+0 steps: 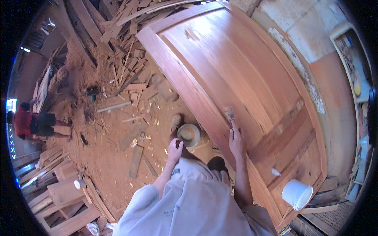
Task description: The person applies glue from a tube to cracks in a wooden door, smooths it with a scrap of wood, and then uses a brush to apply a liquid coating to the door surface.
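A large reddish-brown panelled wooden door (pixel 220 59) lies on its flat side along my right. My right hand (pixel 236 139) reaches over its near-side frame, closed around a small flat-ended hand tool (pixel 228 113). The tool's wide end points away from me, close to the wood; whether it is a brush or a putty knife I cannot tell. My left hand (pixel 175 150) is over my leg, off the door, with its fingers curled. Anything inside that hand is hidden. Darker patches mark the door's nearer panels, and a light brown smear shows near its far end.
A white bucket (pixel 297 195) and a small white scrap (pixel 276 172) rest on the door's near end. Another bucket (pixel 188 135) stands on the floor by my foot. Offcuts (pixel 136 74) and sawdust litter the ground. At far left a person in red (pixel 29 122) bends over.
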Demonstrator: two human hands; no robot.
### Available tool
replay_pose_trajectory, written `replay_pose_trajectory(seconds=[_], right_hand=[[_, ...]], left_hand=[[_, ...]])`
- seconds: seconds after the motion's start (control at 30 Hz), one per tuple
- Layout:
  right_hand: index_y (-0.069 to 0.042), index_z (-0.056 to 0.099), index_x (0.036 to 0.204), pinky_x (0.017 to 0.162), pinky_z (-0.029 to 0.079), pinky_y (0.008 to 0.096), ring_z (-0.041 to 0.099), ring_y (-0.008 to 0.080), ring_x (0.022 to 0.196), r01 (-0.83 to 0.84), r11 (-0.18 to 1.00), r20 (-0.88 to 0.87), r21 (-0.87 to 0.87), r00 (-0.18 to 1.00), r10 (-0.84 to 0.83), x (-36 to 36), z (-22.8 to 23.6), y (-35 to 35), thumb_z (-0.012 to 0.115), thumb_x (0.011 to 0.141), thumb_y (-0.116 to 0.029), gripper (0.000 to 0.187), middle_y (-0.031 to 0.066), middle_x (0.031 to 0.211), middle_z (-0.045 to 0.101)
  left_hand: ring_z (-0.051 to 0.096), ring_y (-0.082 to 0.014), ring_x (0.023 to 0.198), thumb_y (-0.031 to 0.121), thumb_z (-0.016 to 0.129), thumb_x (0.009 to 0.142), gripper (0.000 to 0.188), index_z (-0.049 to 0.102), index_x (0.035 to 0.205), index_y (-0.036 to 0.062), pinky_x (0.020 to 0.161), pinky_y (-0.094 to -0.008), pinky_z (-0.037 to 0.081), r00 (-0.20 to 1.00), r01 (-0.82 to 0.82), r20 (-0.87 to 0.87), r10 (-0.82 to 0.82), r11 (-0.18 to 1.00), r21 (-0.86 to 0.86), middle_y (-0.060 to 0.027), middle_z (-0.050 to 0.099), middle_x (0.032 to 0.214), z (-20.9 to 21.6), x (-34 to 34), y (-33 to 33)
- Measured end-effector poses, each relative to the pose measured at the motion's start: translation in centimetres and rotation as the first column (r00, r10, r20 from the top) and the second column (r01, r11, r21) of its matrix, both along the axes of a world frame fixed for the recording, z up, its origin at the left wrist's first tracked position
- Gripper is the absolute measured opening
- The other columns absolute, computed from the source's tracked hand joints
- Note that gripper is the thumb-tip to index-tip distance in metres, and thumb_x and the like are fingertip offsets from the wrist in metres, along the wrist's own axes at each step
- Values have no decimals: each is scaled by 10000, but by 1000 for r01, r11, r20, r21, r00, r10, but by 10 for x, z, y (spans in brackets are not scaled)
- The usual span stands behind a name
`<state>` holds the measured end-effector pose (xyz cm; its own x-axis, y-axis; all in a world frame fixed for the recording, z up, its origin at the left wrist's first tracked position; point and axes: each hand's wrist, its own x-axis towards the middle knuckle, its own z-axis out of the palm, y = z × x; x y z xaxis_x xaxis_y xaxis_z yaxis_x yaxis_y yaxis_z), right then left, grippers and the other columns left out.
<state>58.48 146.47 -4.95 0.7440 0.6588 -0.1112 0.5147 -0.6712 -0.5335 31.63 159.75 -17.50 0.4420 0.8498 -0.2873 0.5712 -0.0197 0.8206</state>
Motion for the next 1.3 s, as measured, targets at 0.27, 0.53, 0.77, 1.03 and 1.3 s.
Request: replay_pose_trajectory(seconds=[0.27,0.53,0.77,1.03,1.3], right_hand=[[-239,519,1365,778,512,501,621,404,909,-50,972,82,-229,994,71,62,-24,276,508,968,-243,397,200,1022,588],[-206,538,1322,782,516,526,637,423,897,-72,979,164,-192,981,105,127,-39,468,454,984,-267,354,220,1032,587],[-204,541,1308,802,517,518,641,410,911,-57,976,102,-210,992,80,159,-50,525,470,965,-236,352,198,1042,597],[-222,518,1327,776,521,515,638,395,915,3,988,96,-152,995,12,172,-64,566,513,939,-200,389,181,1054,582],[-247,465,1397,771,502,507,606,368,921,36,999,159,37,986,-41,156,-73,539,508,938,-125,477,155,1036,552]], left_hand=[[599,-199,848,189,603,926,195,595,1012,13,771,-319,481,920,-240,345,189,964,112,-102,626,925,69,101,279],[468,-293,1271,304,620,902,402,553,1206,49,1111,-508,271,990,-136,102,95,816,562,-126,555,1273,35,243,410],[414,-279,1341,438,610,876,531,552,1255,71,1141,-556,205,994,65,-113,2,809,584,-116,527,1344,35,253,417],[439,-272,1312,468,641,824,538,588,1196,84,1136,-556,193,992,67,-124,12,793,606,-122,547,1313,40,256,419],[440,-270,1308,469,634,827,526,594,1182,84,1134,-558,196,996,68,-92,-15,791,608,-125,542,1310,41,254,417]])
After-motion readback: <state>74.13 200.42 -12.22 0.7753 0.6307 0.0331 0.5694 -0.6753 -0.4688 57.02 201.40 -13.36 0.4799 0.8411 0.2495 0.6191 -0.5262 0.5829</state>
